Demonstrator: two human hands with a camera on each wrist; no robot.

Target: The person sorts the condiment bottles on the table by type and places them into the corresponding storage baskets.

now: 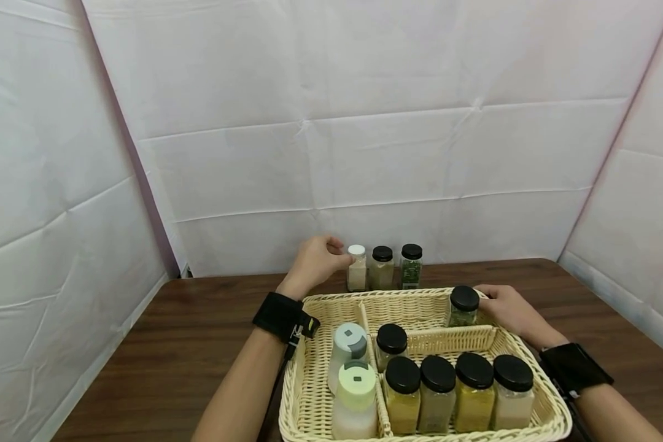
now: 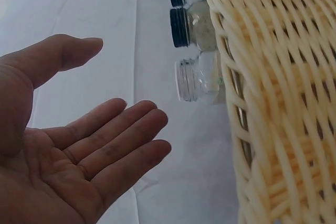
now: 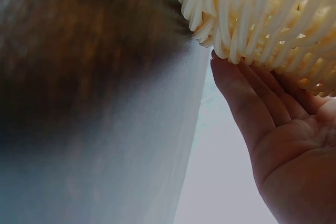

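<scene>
A cream wicker basket [image 1: 331, 300] stands on a dark wooden table [image 1: 199, 319]. My left hand [image 1: 316, 261] hovers behind the basket's far left corner, next to a white-lidded spice jar [image 1: 356, 267]. In the left wrist view this hand [image 2: 89, 150] is empty, palm up and fingers relaxed, a short way from that jar [image 2: 197, 80] and the basket wall [image 2: 278, 103]. My right hand [image 1: 505, 309] lies against the basket's far right rim beside a black-lidded jar of green herbs [image 1: 463, 306]. Its straight fingers [image 3: 247, 93] touch the weave [image 3: 262, 14] from outside.
Two more black-lidded jars [image 1: 382, 267] [image 1: 411, 266] stand by the white-lidded one at the white backdrop. The basket holds two pale-capped bottles [image 1: 355, 399] on the left and several black-lidded jars [image 1: 455, 393] in front. Bare tabletop shows left and right.
</scene>
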